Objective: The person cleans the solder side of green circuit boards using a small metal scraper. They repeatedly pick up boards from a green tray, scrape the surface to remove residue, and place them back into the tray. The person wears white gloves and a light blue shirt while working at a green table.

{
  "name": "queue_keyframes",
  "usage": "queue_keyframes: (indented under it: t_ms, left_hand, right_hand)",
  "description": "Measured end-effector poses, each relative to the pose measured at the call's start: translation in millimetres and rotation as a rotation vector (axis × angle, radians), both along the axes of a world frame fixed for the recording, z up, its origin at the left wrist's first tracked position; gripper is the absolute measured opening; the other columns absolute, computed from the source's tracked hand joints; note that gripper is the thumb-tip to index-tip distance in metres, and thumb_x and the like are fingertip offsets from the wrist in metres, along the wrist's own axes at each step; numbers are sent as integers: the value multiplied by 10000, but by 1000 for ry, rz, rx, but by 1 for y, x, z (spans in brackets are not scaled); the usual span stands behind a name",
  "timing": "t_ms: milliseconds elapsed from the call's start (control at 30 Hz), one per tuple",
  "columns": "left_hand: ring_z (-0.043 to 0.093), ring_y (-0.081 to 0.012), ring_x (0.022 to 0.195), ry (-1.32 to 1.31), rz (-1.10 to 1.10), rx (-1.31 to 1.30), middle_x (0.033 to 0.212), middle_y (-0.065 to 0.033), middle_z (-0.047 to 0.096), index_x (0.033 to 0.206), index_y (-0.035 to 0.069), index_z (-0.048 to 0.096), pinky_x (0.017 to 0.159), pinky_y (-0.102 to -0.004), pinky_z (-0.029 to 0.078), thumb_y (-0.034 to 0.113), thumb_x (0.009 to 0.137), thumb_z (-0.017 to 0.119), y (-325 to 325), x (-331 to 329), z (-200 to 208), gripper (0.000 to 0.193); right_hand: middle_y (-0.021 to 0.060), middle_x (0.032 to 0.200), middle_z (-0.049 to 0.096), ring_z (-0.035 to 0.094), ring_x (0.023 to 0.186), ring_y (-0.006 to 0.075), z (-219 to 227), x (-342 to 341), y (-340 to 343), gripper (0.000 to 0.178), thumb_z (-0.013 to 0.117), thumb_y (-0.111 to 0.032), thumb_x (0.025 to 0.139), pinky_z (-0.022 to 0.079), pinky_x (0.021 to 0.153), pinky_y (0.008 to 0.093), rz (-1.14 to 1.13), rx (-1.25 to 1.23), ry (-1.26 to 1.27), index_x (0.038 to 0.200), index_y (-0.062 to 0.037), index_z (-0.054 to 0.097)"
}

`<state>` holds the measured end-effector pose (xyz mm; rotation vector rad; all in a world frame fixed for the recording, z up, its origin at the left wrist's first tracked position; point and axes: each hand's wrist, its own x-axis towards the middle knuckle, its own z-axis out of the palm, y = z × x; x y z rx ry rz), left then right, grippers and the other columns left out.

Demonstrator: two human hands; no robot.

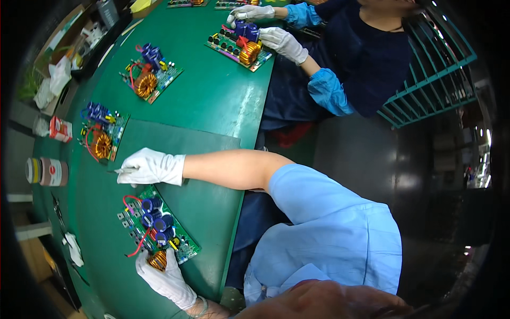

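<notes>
A green circuit board (183,239) lies tilted on the green mat, carrying several dark blue capacitors (163,222) and red wires (139,245). At its lower end my gloved left hand (167,279) curls its thumb and fingers around a copper-wound ring coil (158,260). How the coil sits on the board is hidden by the fingers. Just above the board's upper end, my gloved right hand (149,167) is closed on a thin pointed metal tool (126,170). The tool's tip points left, apart from the board.
Similar boards lie on the bench (207,106): one (103,133) beyond my right hand, another (151,74) farther up. A co-worker's gloved hands (284,44) touch a board (239,47) at the top. Jars (53,172) and a red-white carton (60,129) stand along the left edge.
</notes>
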<state>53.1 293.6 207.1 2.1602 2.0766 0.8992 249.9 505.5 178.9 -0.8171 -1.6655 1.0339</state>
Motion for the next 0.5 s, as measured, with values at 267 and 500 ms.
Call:
queue_keyframes:
  t_ms: [267, 500]
  left_hand:
    - [603, -285, 954, -163, -62, 79, 1038, -143, 609, 1045, -12, 605, 858, -382, 514, 39, 767, 757, 4, -16, -25, 321]
    - [546, -150, 874, -813, 131, 10, 987, -66, 584, 991, 0, 586, 805, -299, 482, -10, 837, 663, 9, -23, -28, 172]
  right_hand:
    - [35, 719, 689, 604, 602, 134, 1, 11, -4, 276, 627, -355, 912, 474, 555, 295, 18, -267, 129, 933, -92, 709]
    - [27, 777, 645, 426, 504, 52, 21, 14, -4, 232, 635, -328, 903, 336, 438, 229, 99, -619, 268, 999, -129, 705]
